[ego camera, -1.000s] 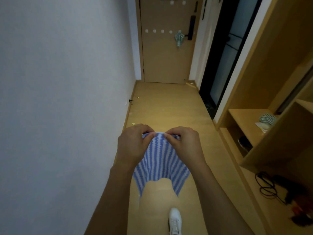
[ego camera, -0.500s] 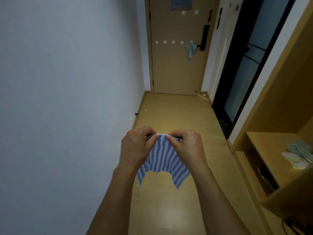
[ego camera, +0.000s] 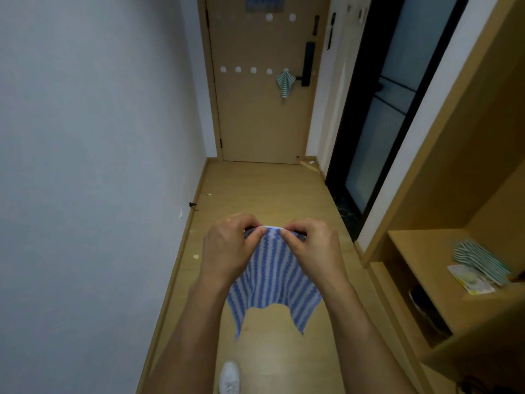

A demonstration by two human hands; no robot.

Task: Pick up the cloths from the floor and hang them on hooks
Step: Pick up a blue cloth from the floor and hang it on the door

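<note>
Both the left hand [ego camera: 227, 248] and right hand [ego camera: 309, 248] pinch the blue cloth [ego camera: 272, 282] top edge at centre; keep it gathered, carry toward free hooks [ego camera: 253, 70] at 12 o'clock

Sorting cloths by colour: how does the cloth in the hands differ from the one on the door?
The blue striped cloth is pinched at its top edge by both hands; the green striped cloth hangs on the door. The blue one spreads wide; the green one bunches to a point. Both have white stripes.
</note>
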